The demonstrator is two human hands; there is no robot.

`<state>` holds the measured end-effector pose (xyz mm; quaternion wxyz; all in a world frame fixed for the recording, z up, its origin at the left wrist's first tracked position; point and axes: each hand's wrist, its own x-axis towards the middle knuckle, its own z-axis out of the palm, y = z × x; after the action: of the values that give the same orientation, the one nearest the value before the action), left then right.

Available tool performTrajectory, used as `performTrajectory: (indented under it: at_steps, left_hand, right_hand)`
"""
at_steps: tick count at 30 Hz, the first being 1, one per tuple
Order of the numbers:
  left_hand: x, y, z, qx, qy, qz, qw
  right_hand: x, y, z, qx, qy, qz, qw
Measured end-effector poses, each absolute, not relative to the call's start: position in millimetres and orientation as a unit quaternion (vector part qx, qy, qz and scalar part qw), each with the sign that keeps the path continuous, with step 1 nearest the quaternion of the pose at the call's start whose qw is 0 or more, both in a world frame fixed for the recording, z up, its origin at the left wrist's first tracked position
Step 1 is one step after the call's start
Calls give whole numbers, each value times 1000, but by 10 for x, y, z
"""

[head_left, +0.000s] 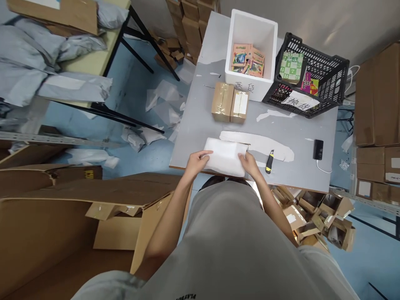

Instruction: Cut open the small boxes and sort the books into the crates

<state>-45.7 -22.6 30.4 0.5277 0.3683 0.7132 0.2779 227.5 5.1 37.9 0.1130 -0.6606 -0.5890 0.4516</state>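
Note:
A flat white foam-wrapped packet [225,156] lies at the front edge of the grey table, its contents hidden under the wrapping. My left hand [197,161] grips its left end, thumb on top and fingers around the side. At the right end, my right hand [248,162] holds it the same way. To the right of that hand rests a black and yellow box cutter [269,161]. Beyond the packet stand two small taped cardboard boxes [222,102], side by side.
A white foam box [251,85] holds colourful packs; beside it a black plastic crate [331,79] contains booklets. A black device [318,149] with a white cable sits at right. Left of me is a large open carton [46,233]; discarded boxes [312,216] pile at lower right.

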Motion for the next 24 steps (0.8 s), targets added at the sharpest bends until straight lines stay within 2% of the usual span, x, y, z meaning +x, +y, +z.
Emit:
performTrajectory:
  at_steps: [4,8,11,14,18,24]
  left_hand:
    - [-328,-41,277,407,712,212,532]
    - [-200,39,229,449,708,140,528]
    - [-122,121,175,487,729,74,475]
    - [-63,257,123,508,744,45,432]
    - [7,420,82,517,740,49,427]
    - [-33,318,117,552,713,96,422]
  right_hand:
    - [2344,184,487,-674,-621,397,-37]
    - [2484,141,623,-692,-626,346,-97]
    - [2454,125,731,-696,-623,330,-135]
    - [2272,140,845,-698,-628,308,-151]
    - [2023,160,947,-661,-668,305,-152]
    - [1976,209,849,-643,-684,303,-168]
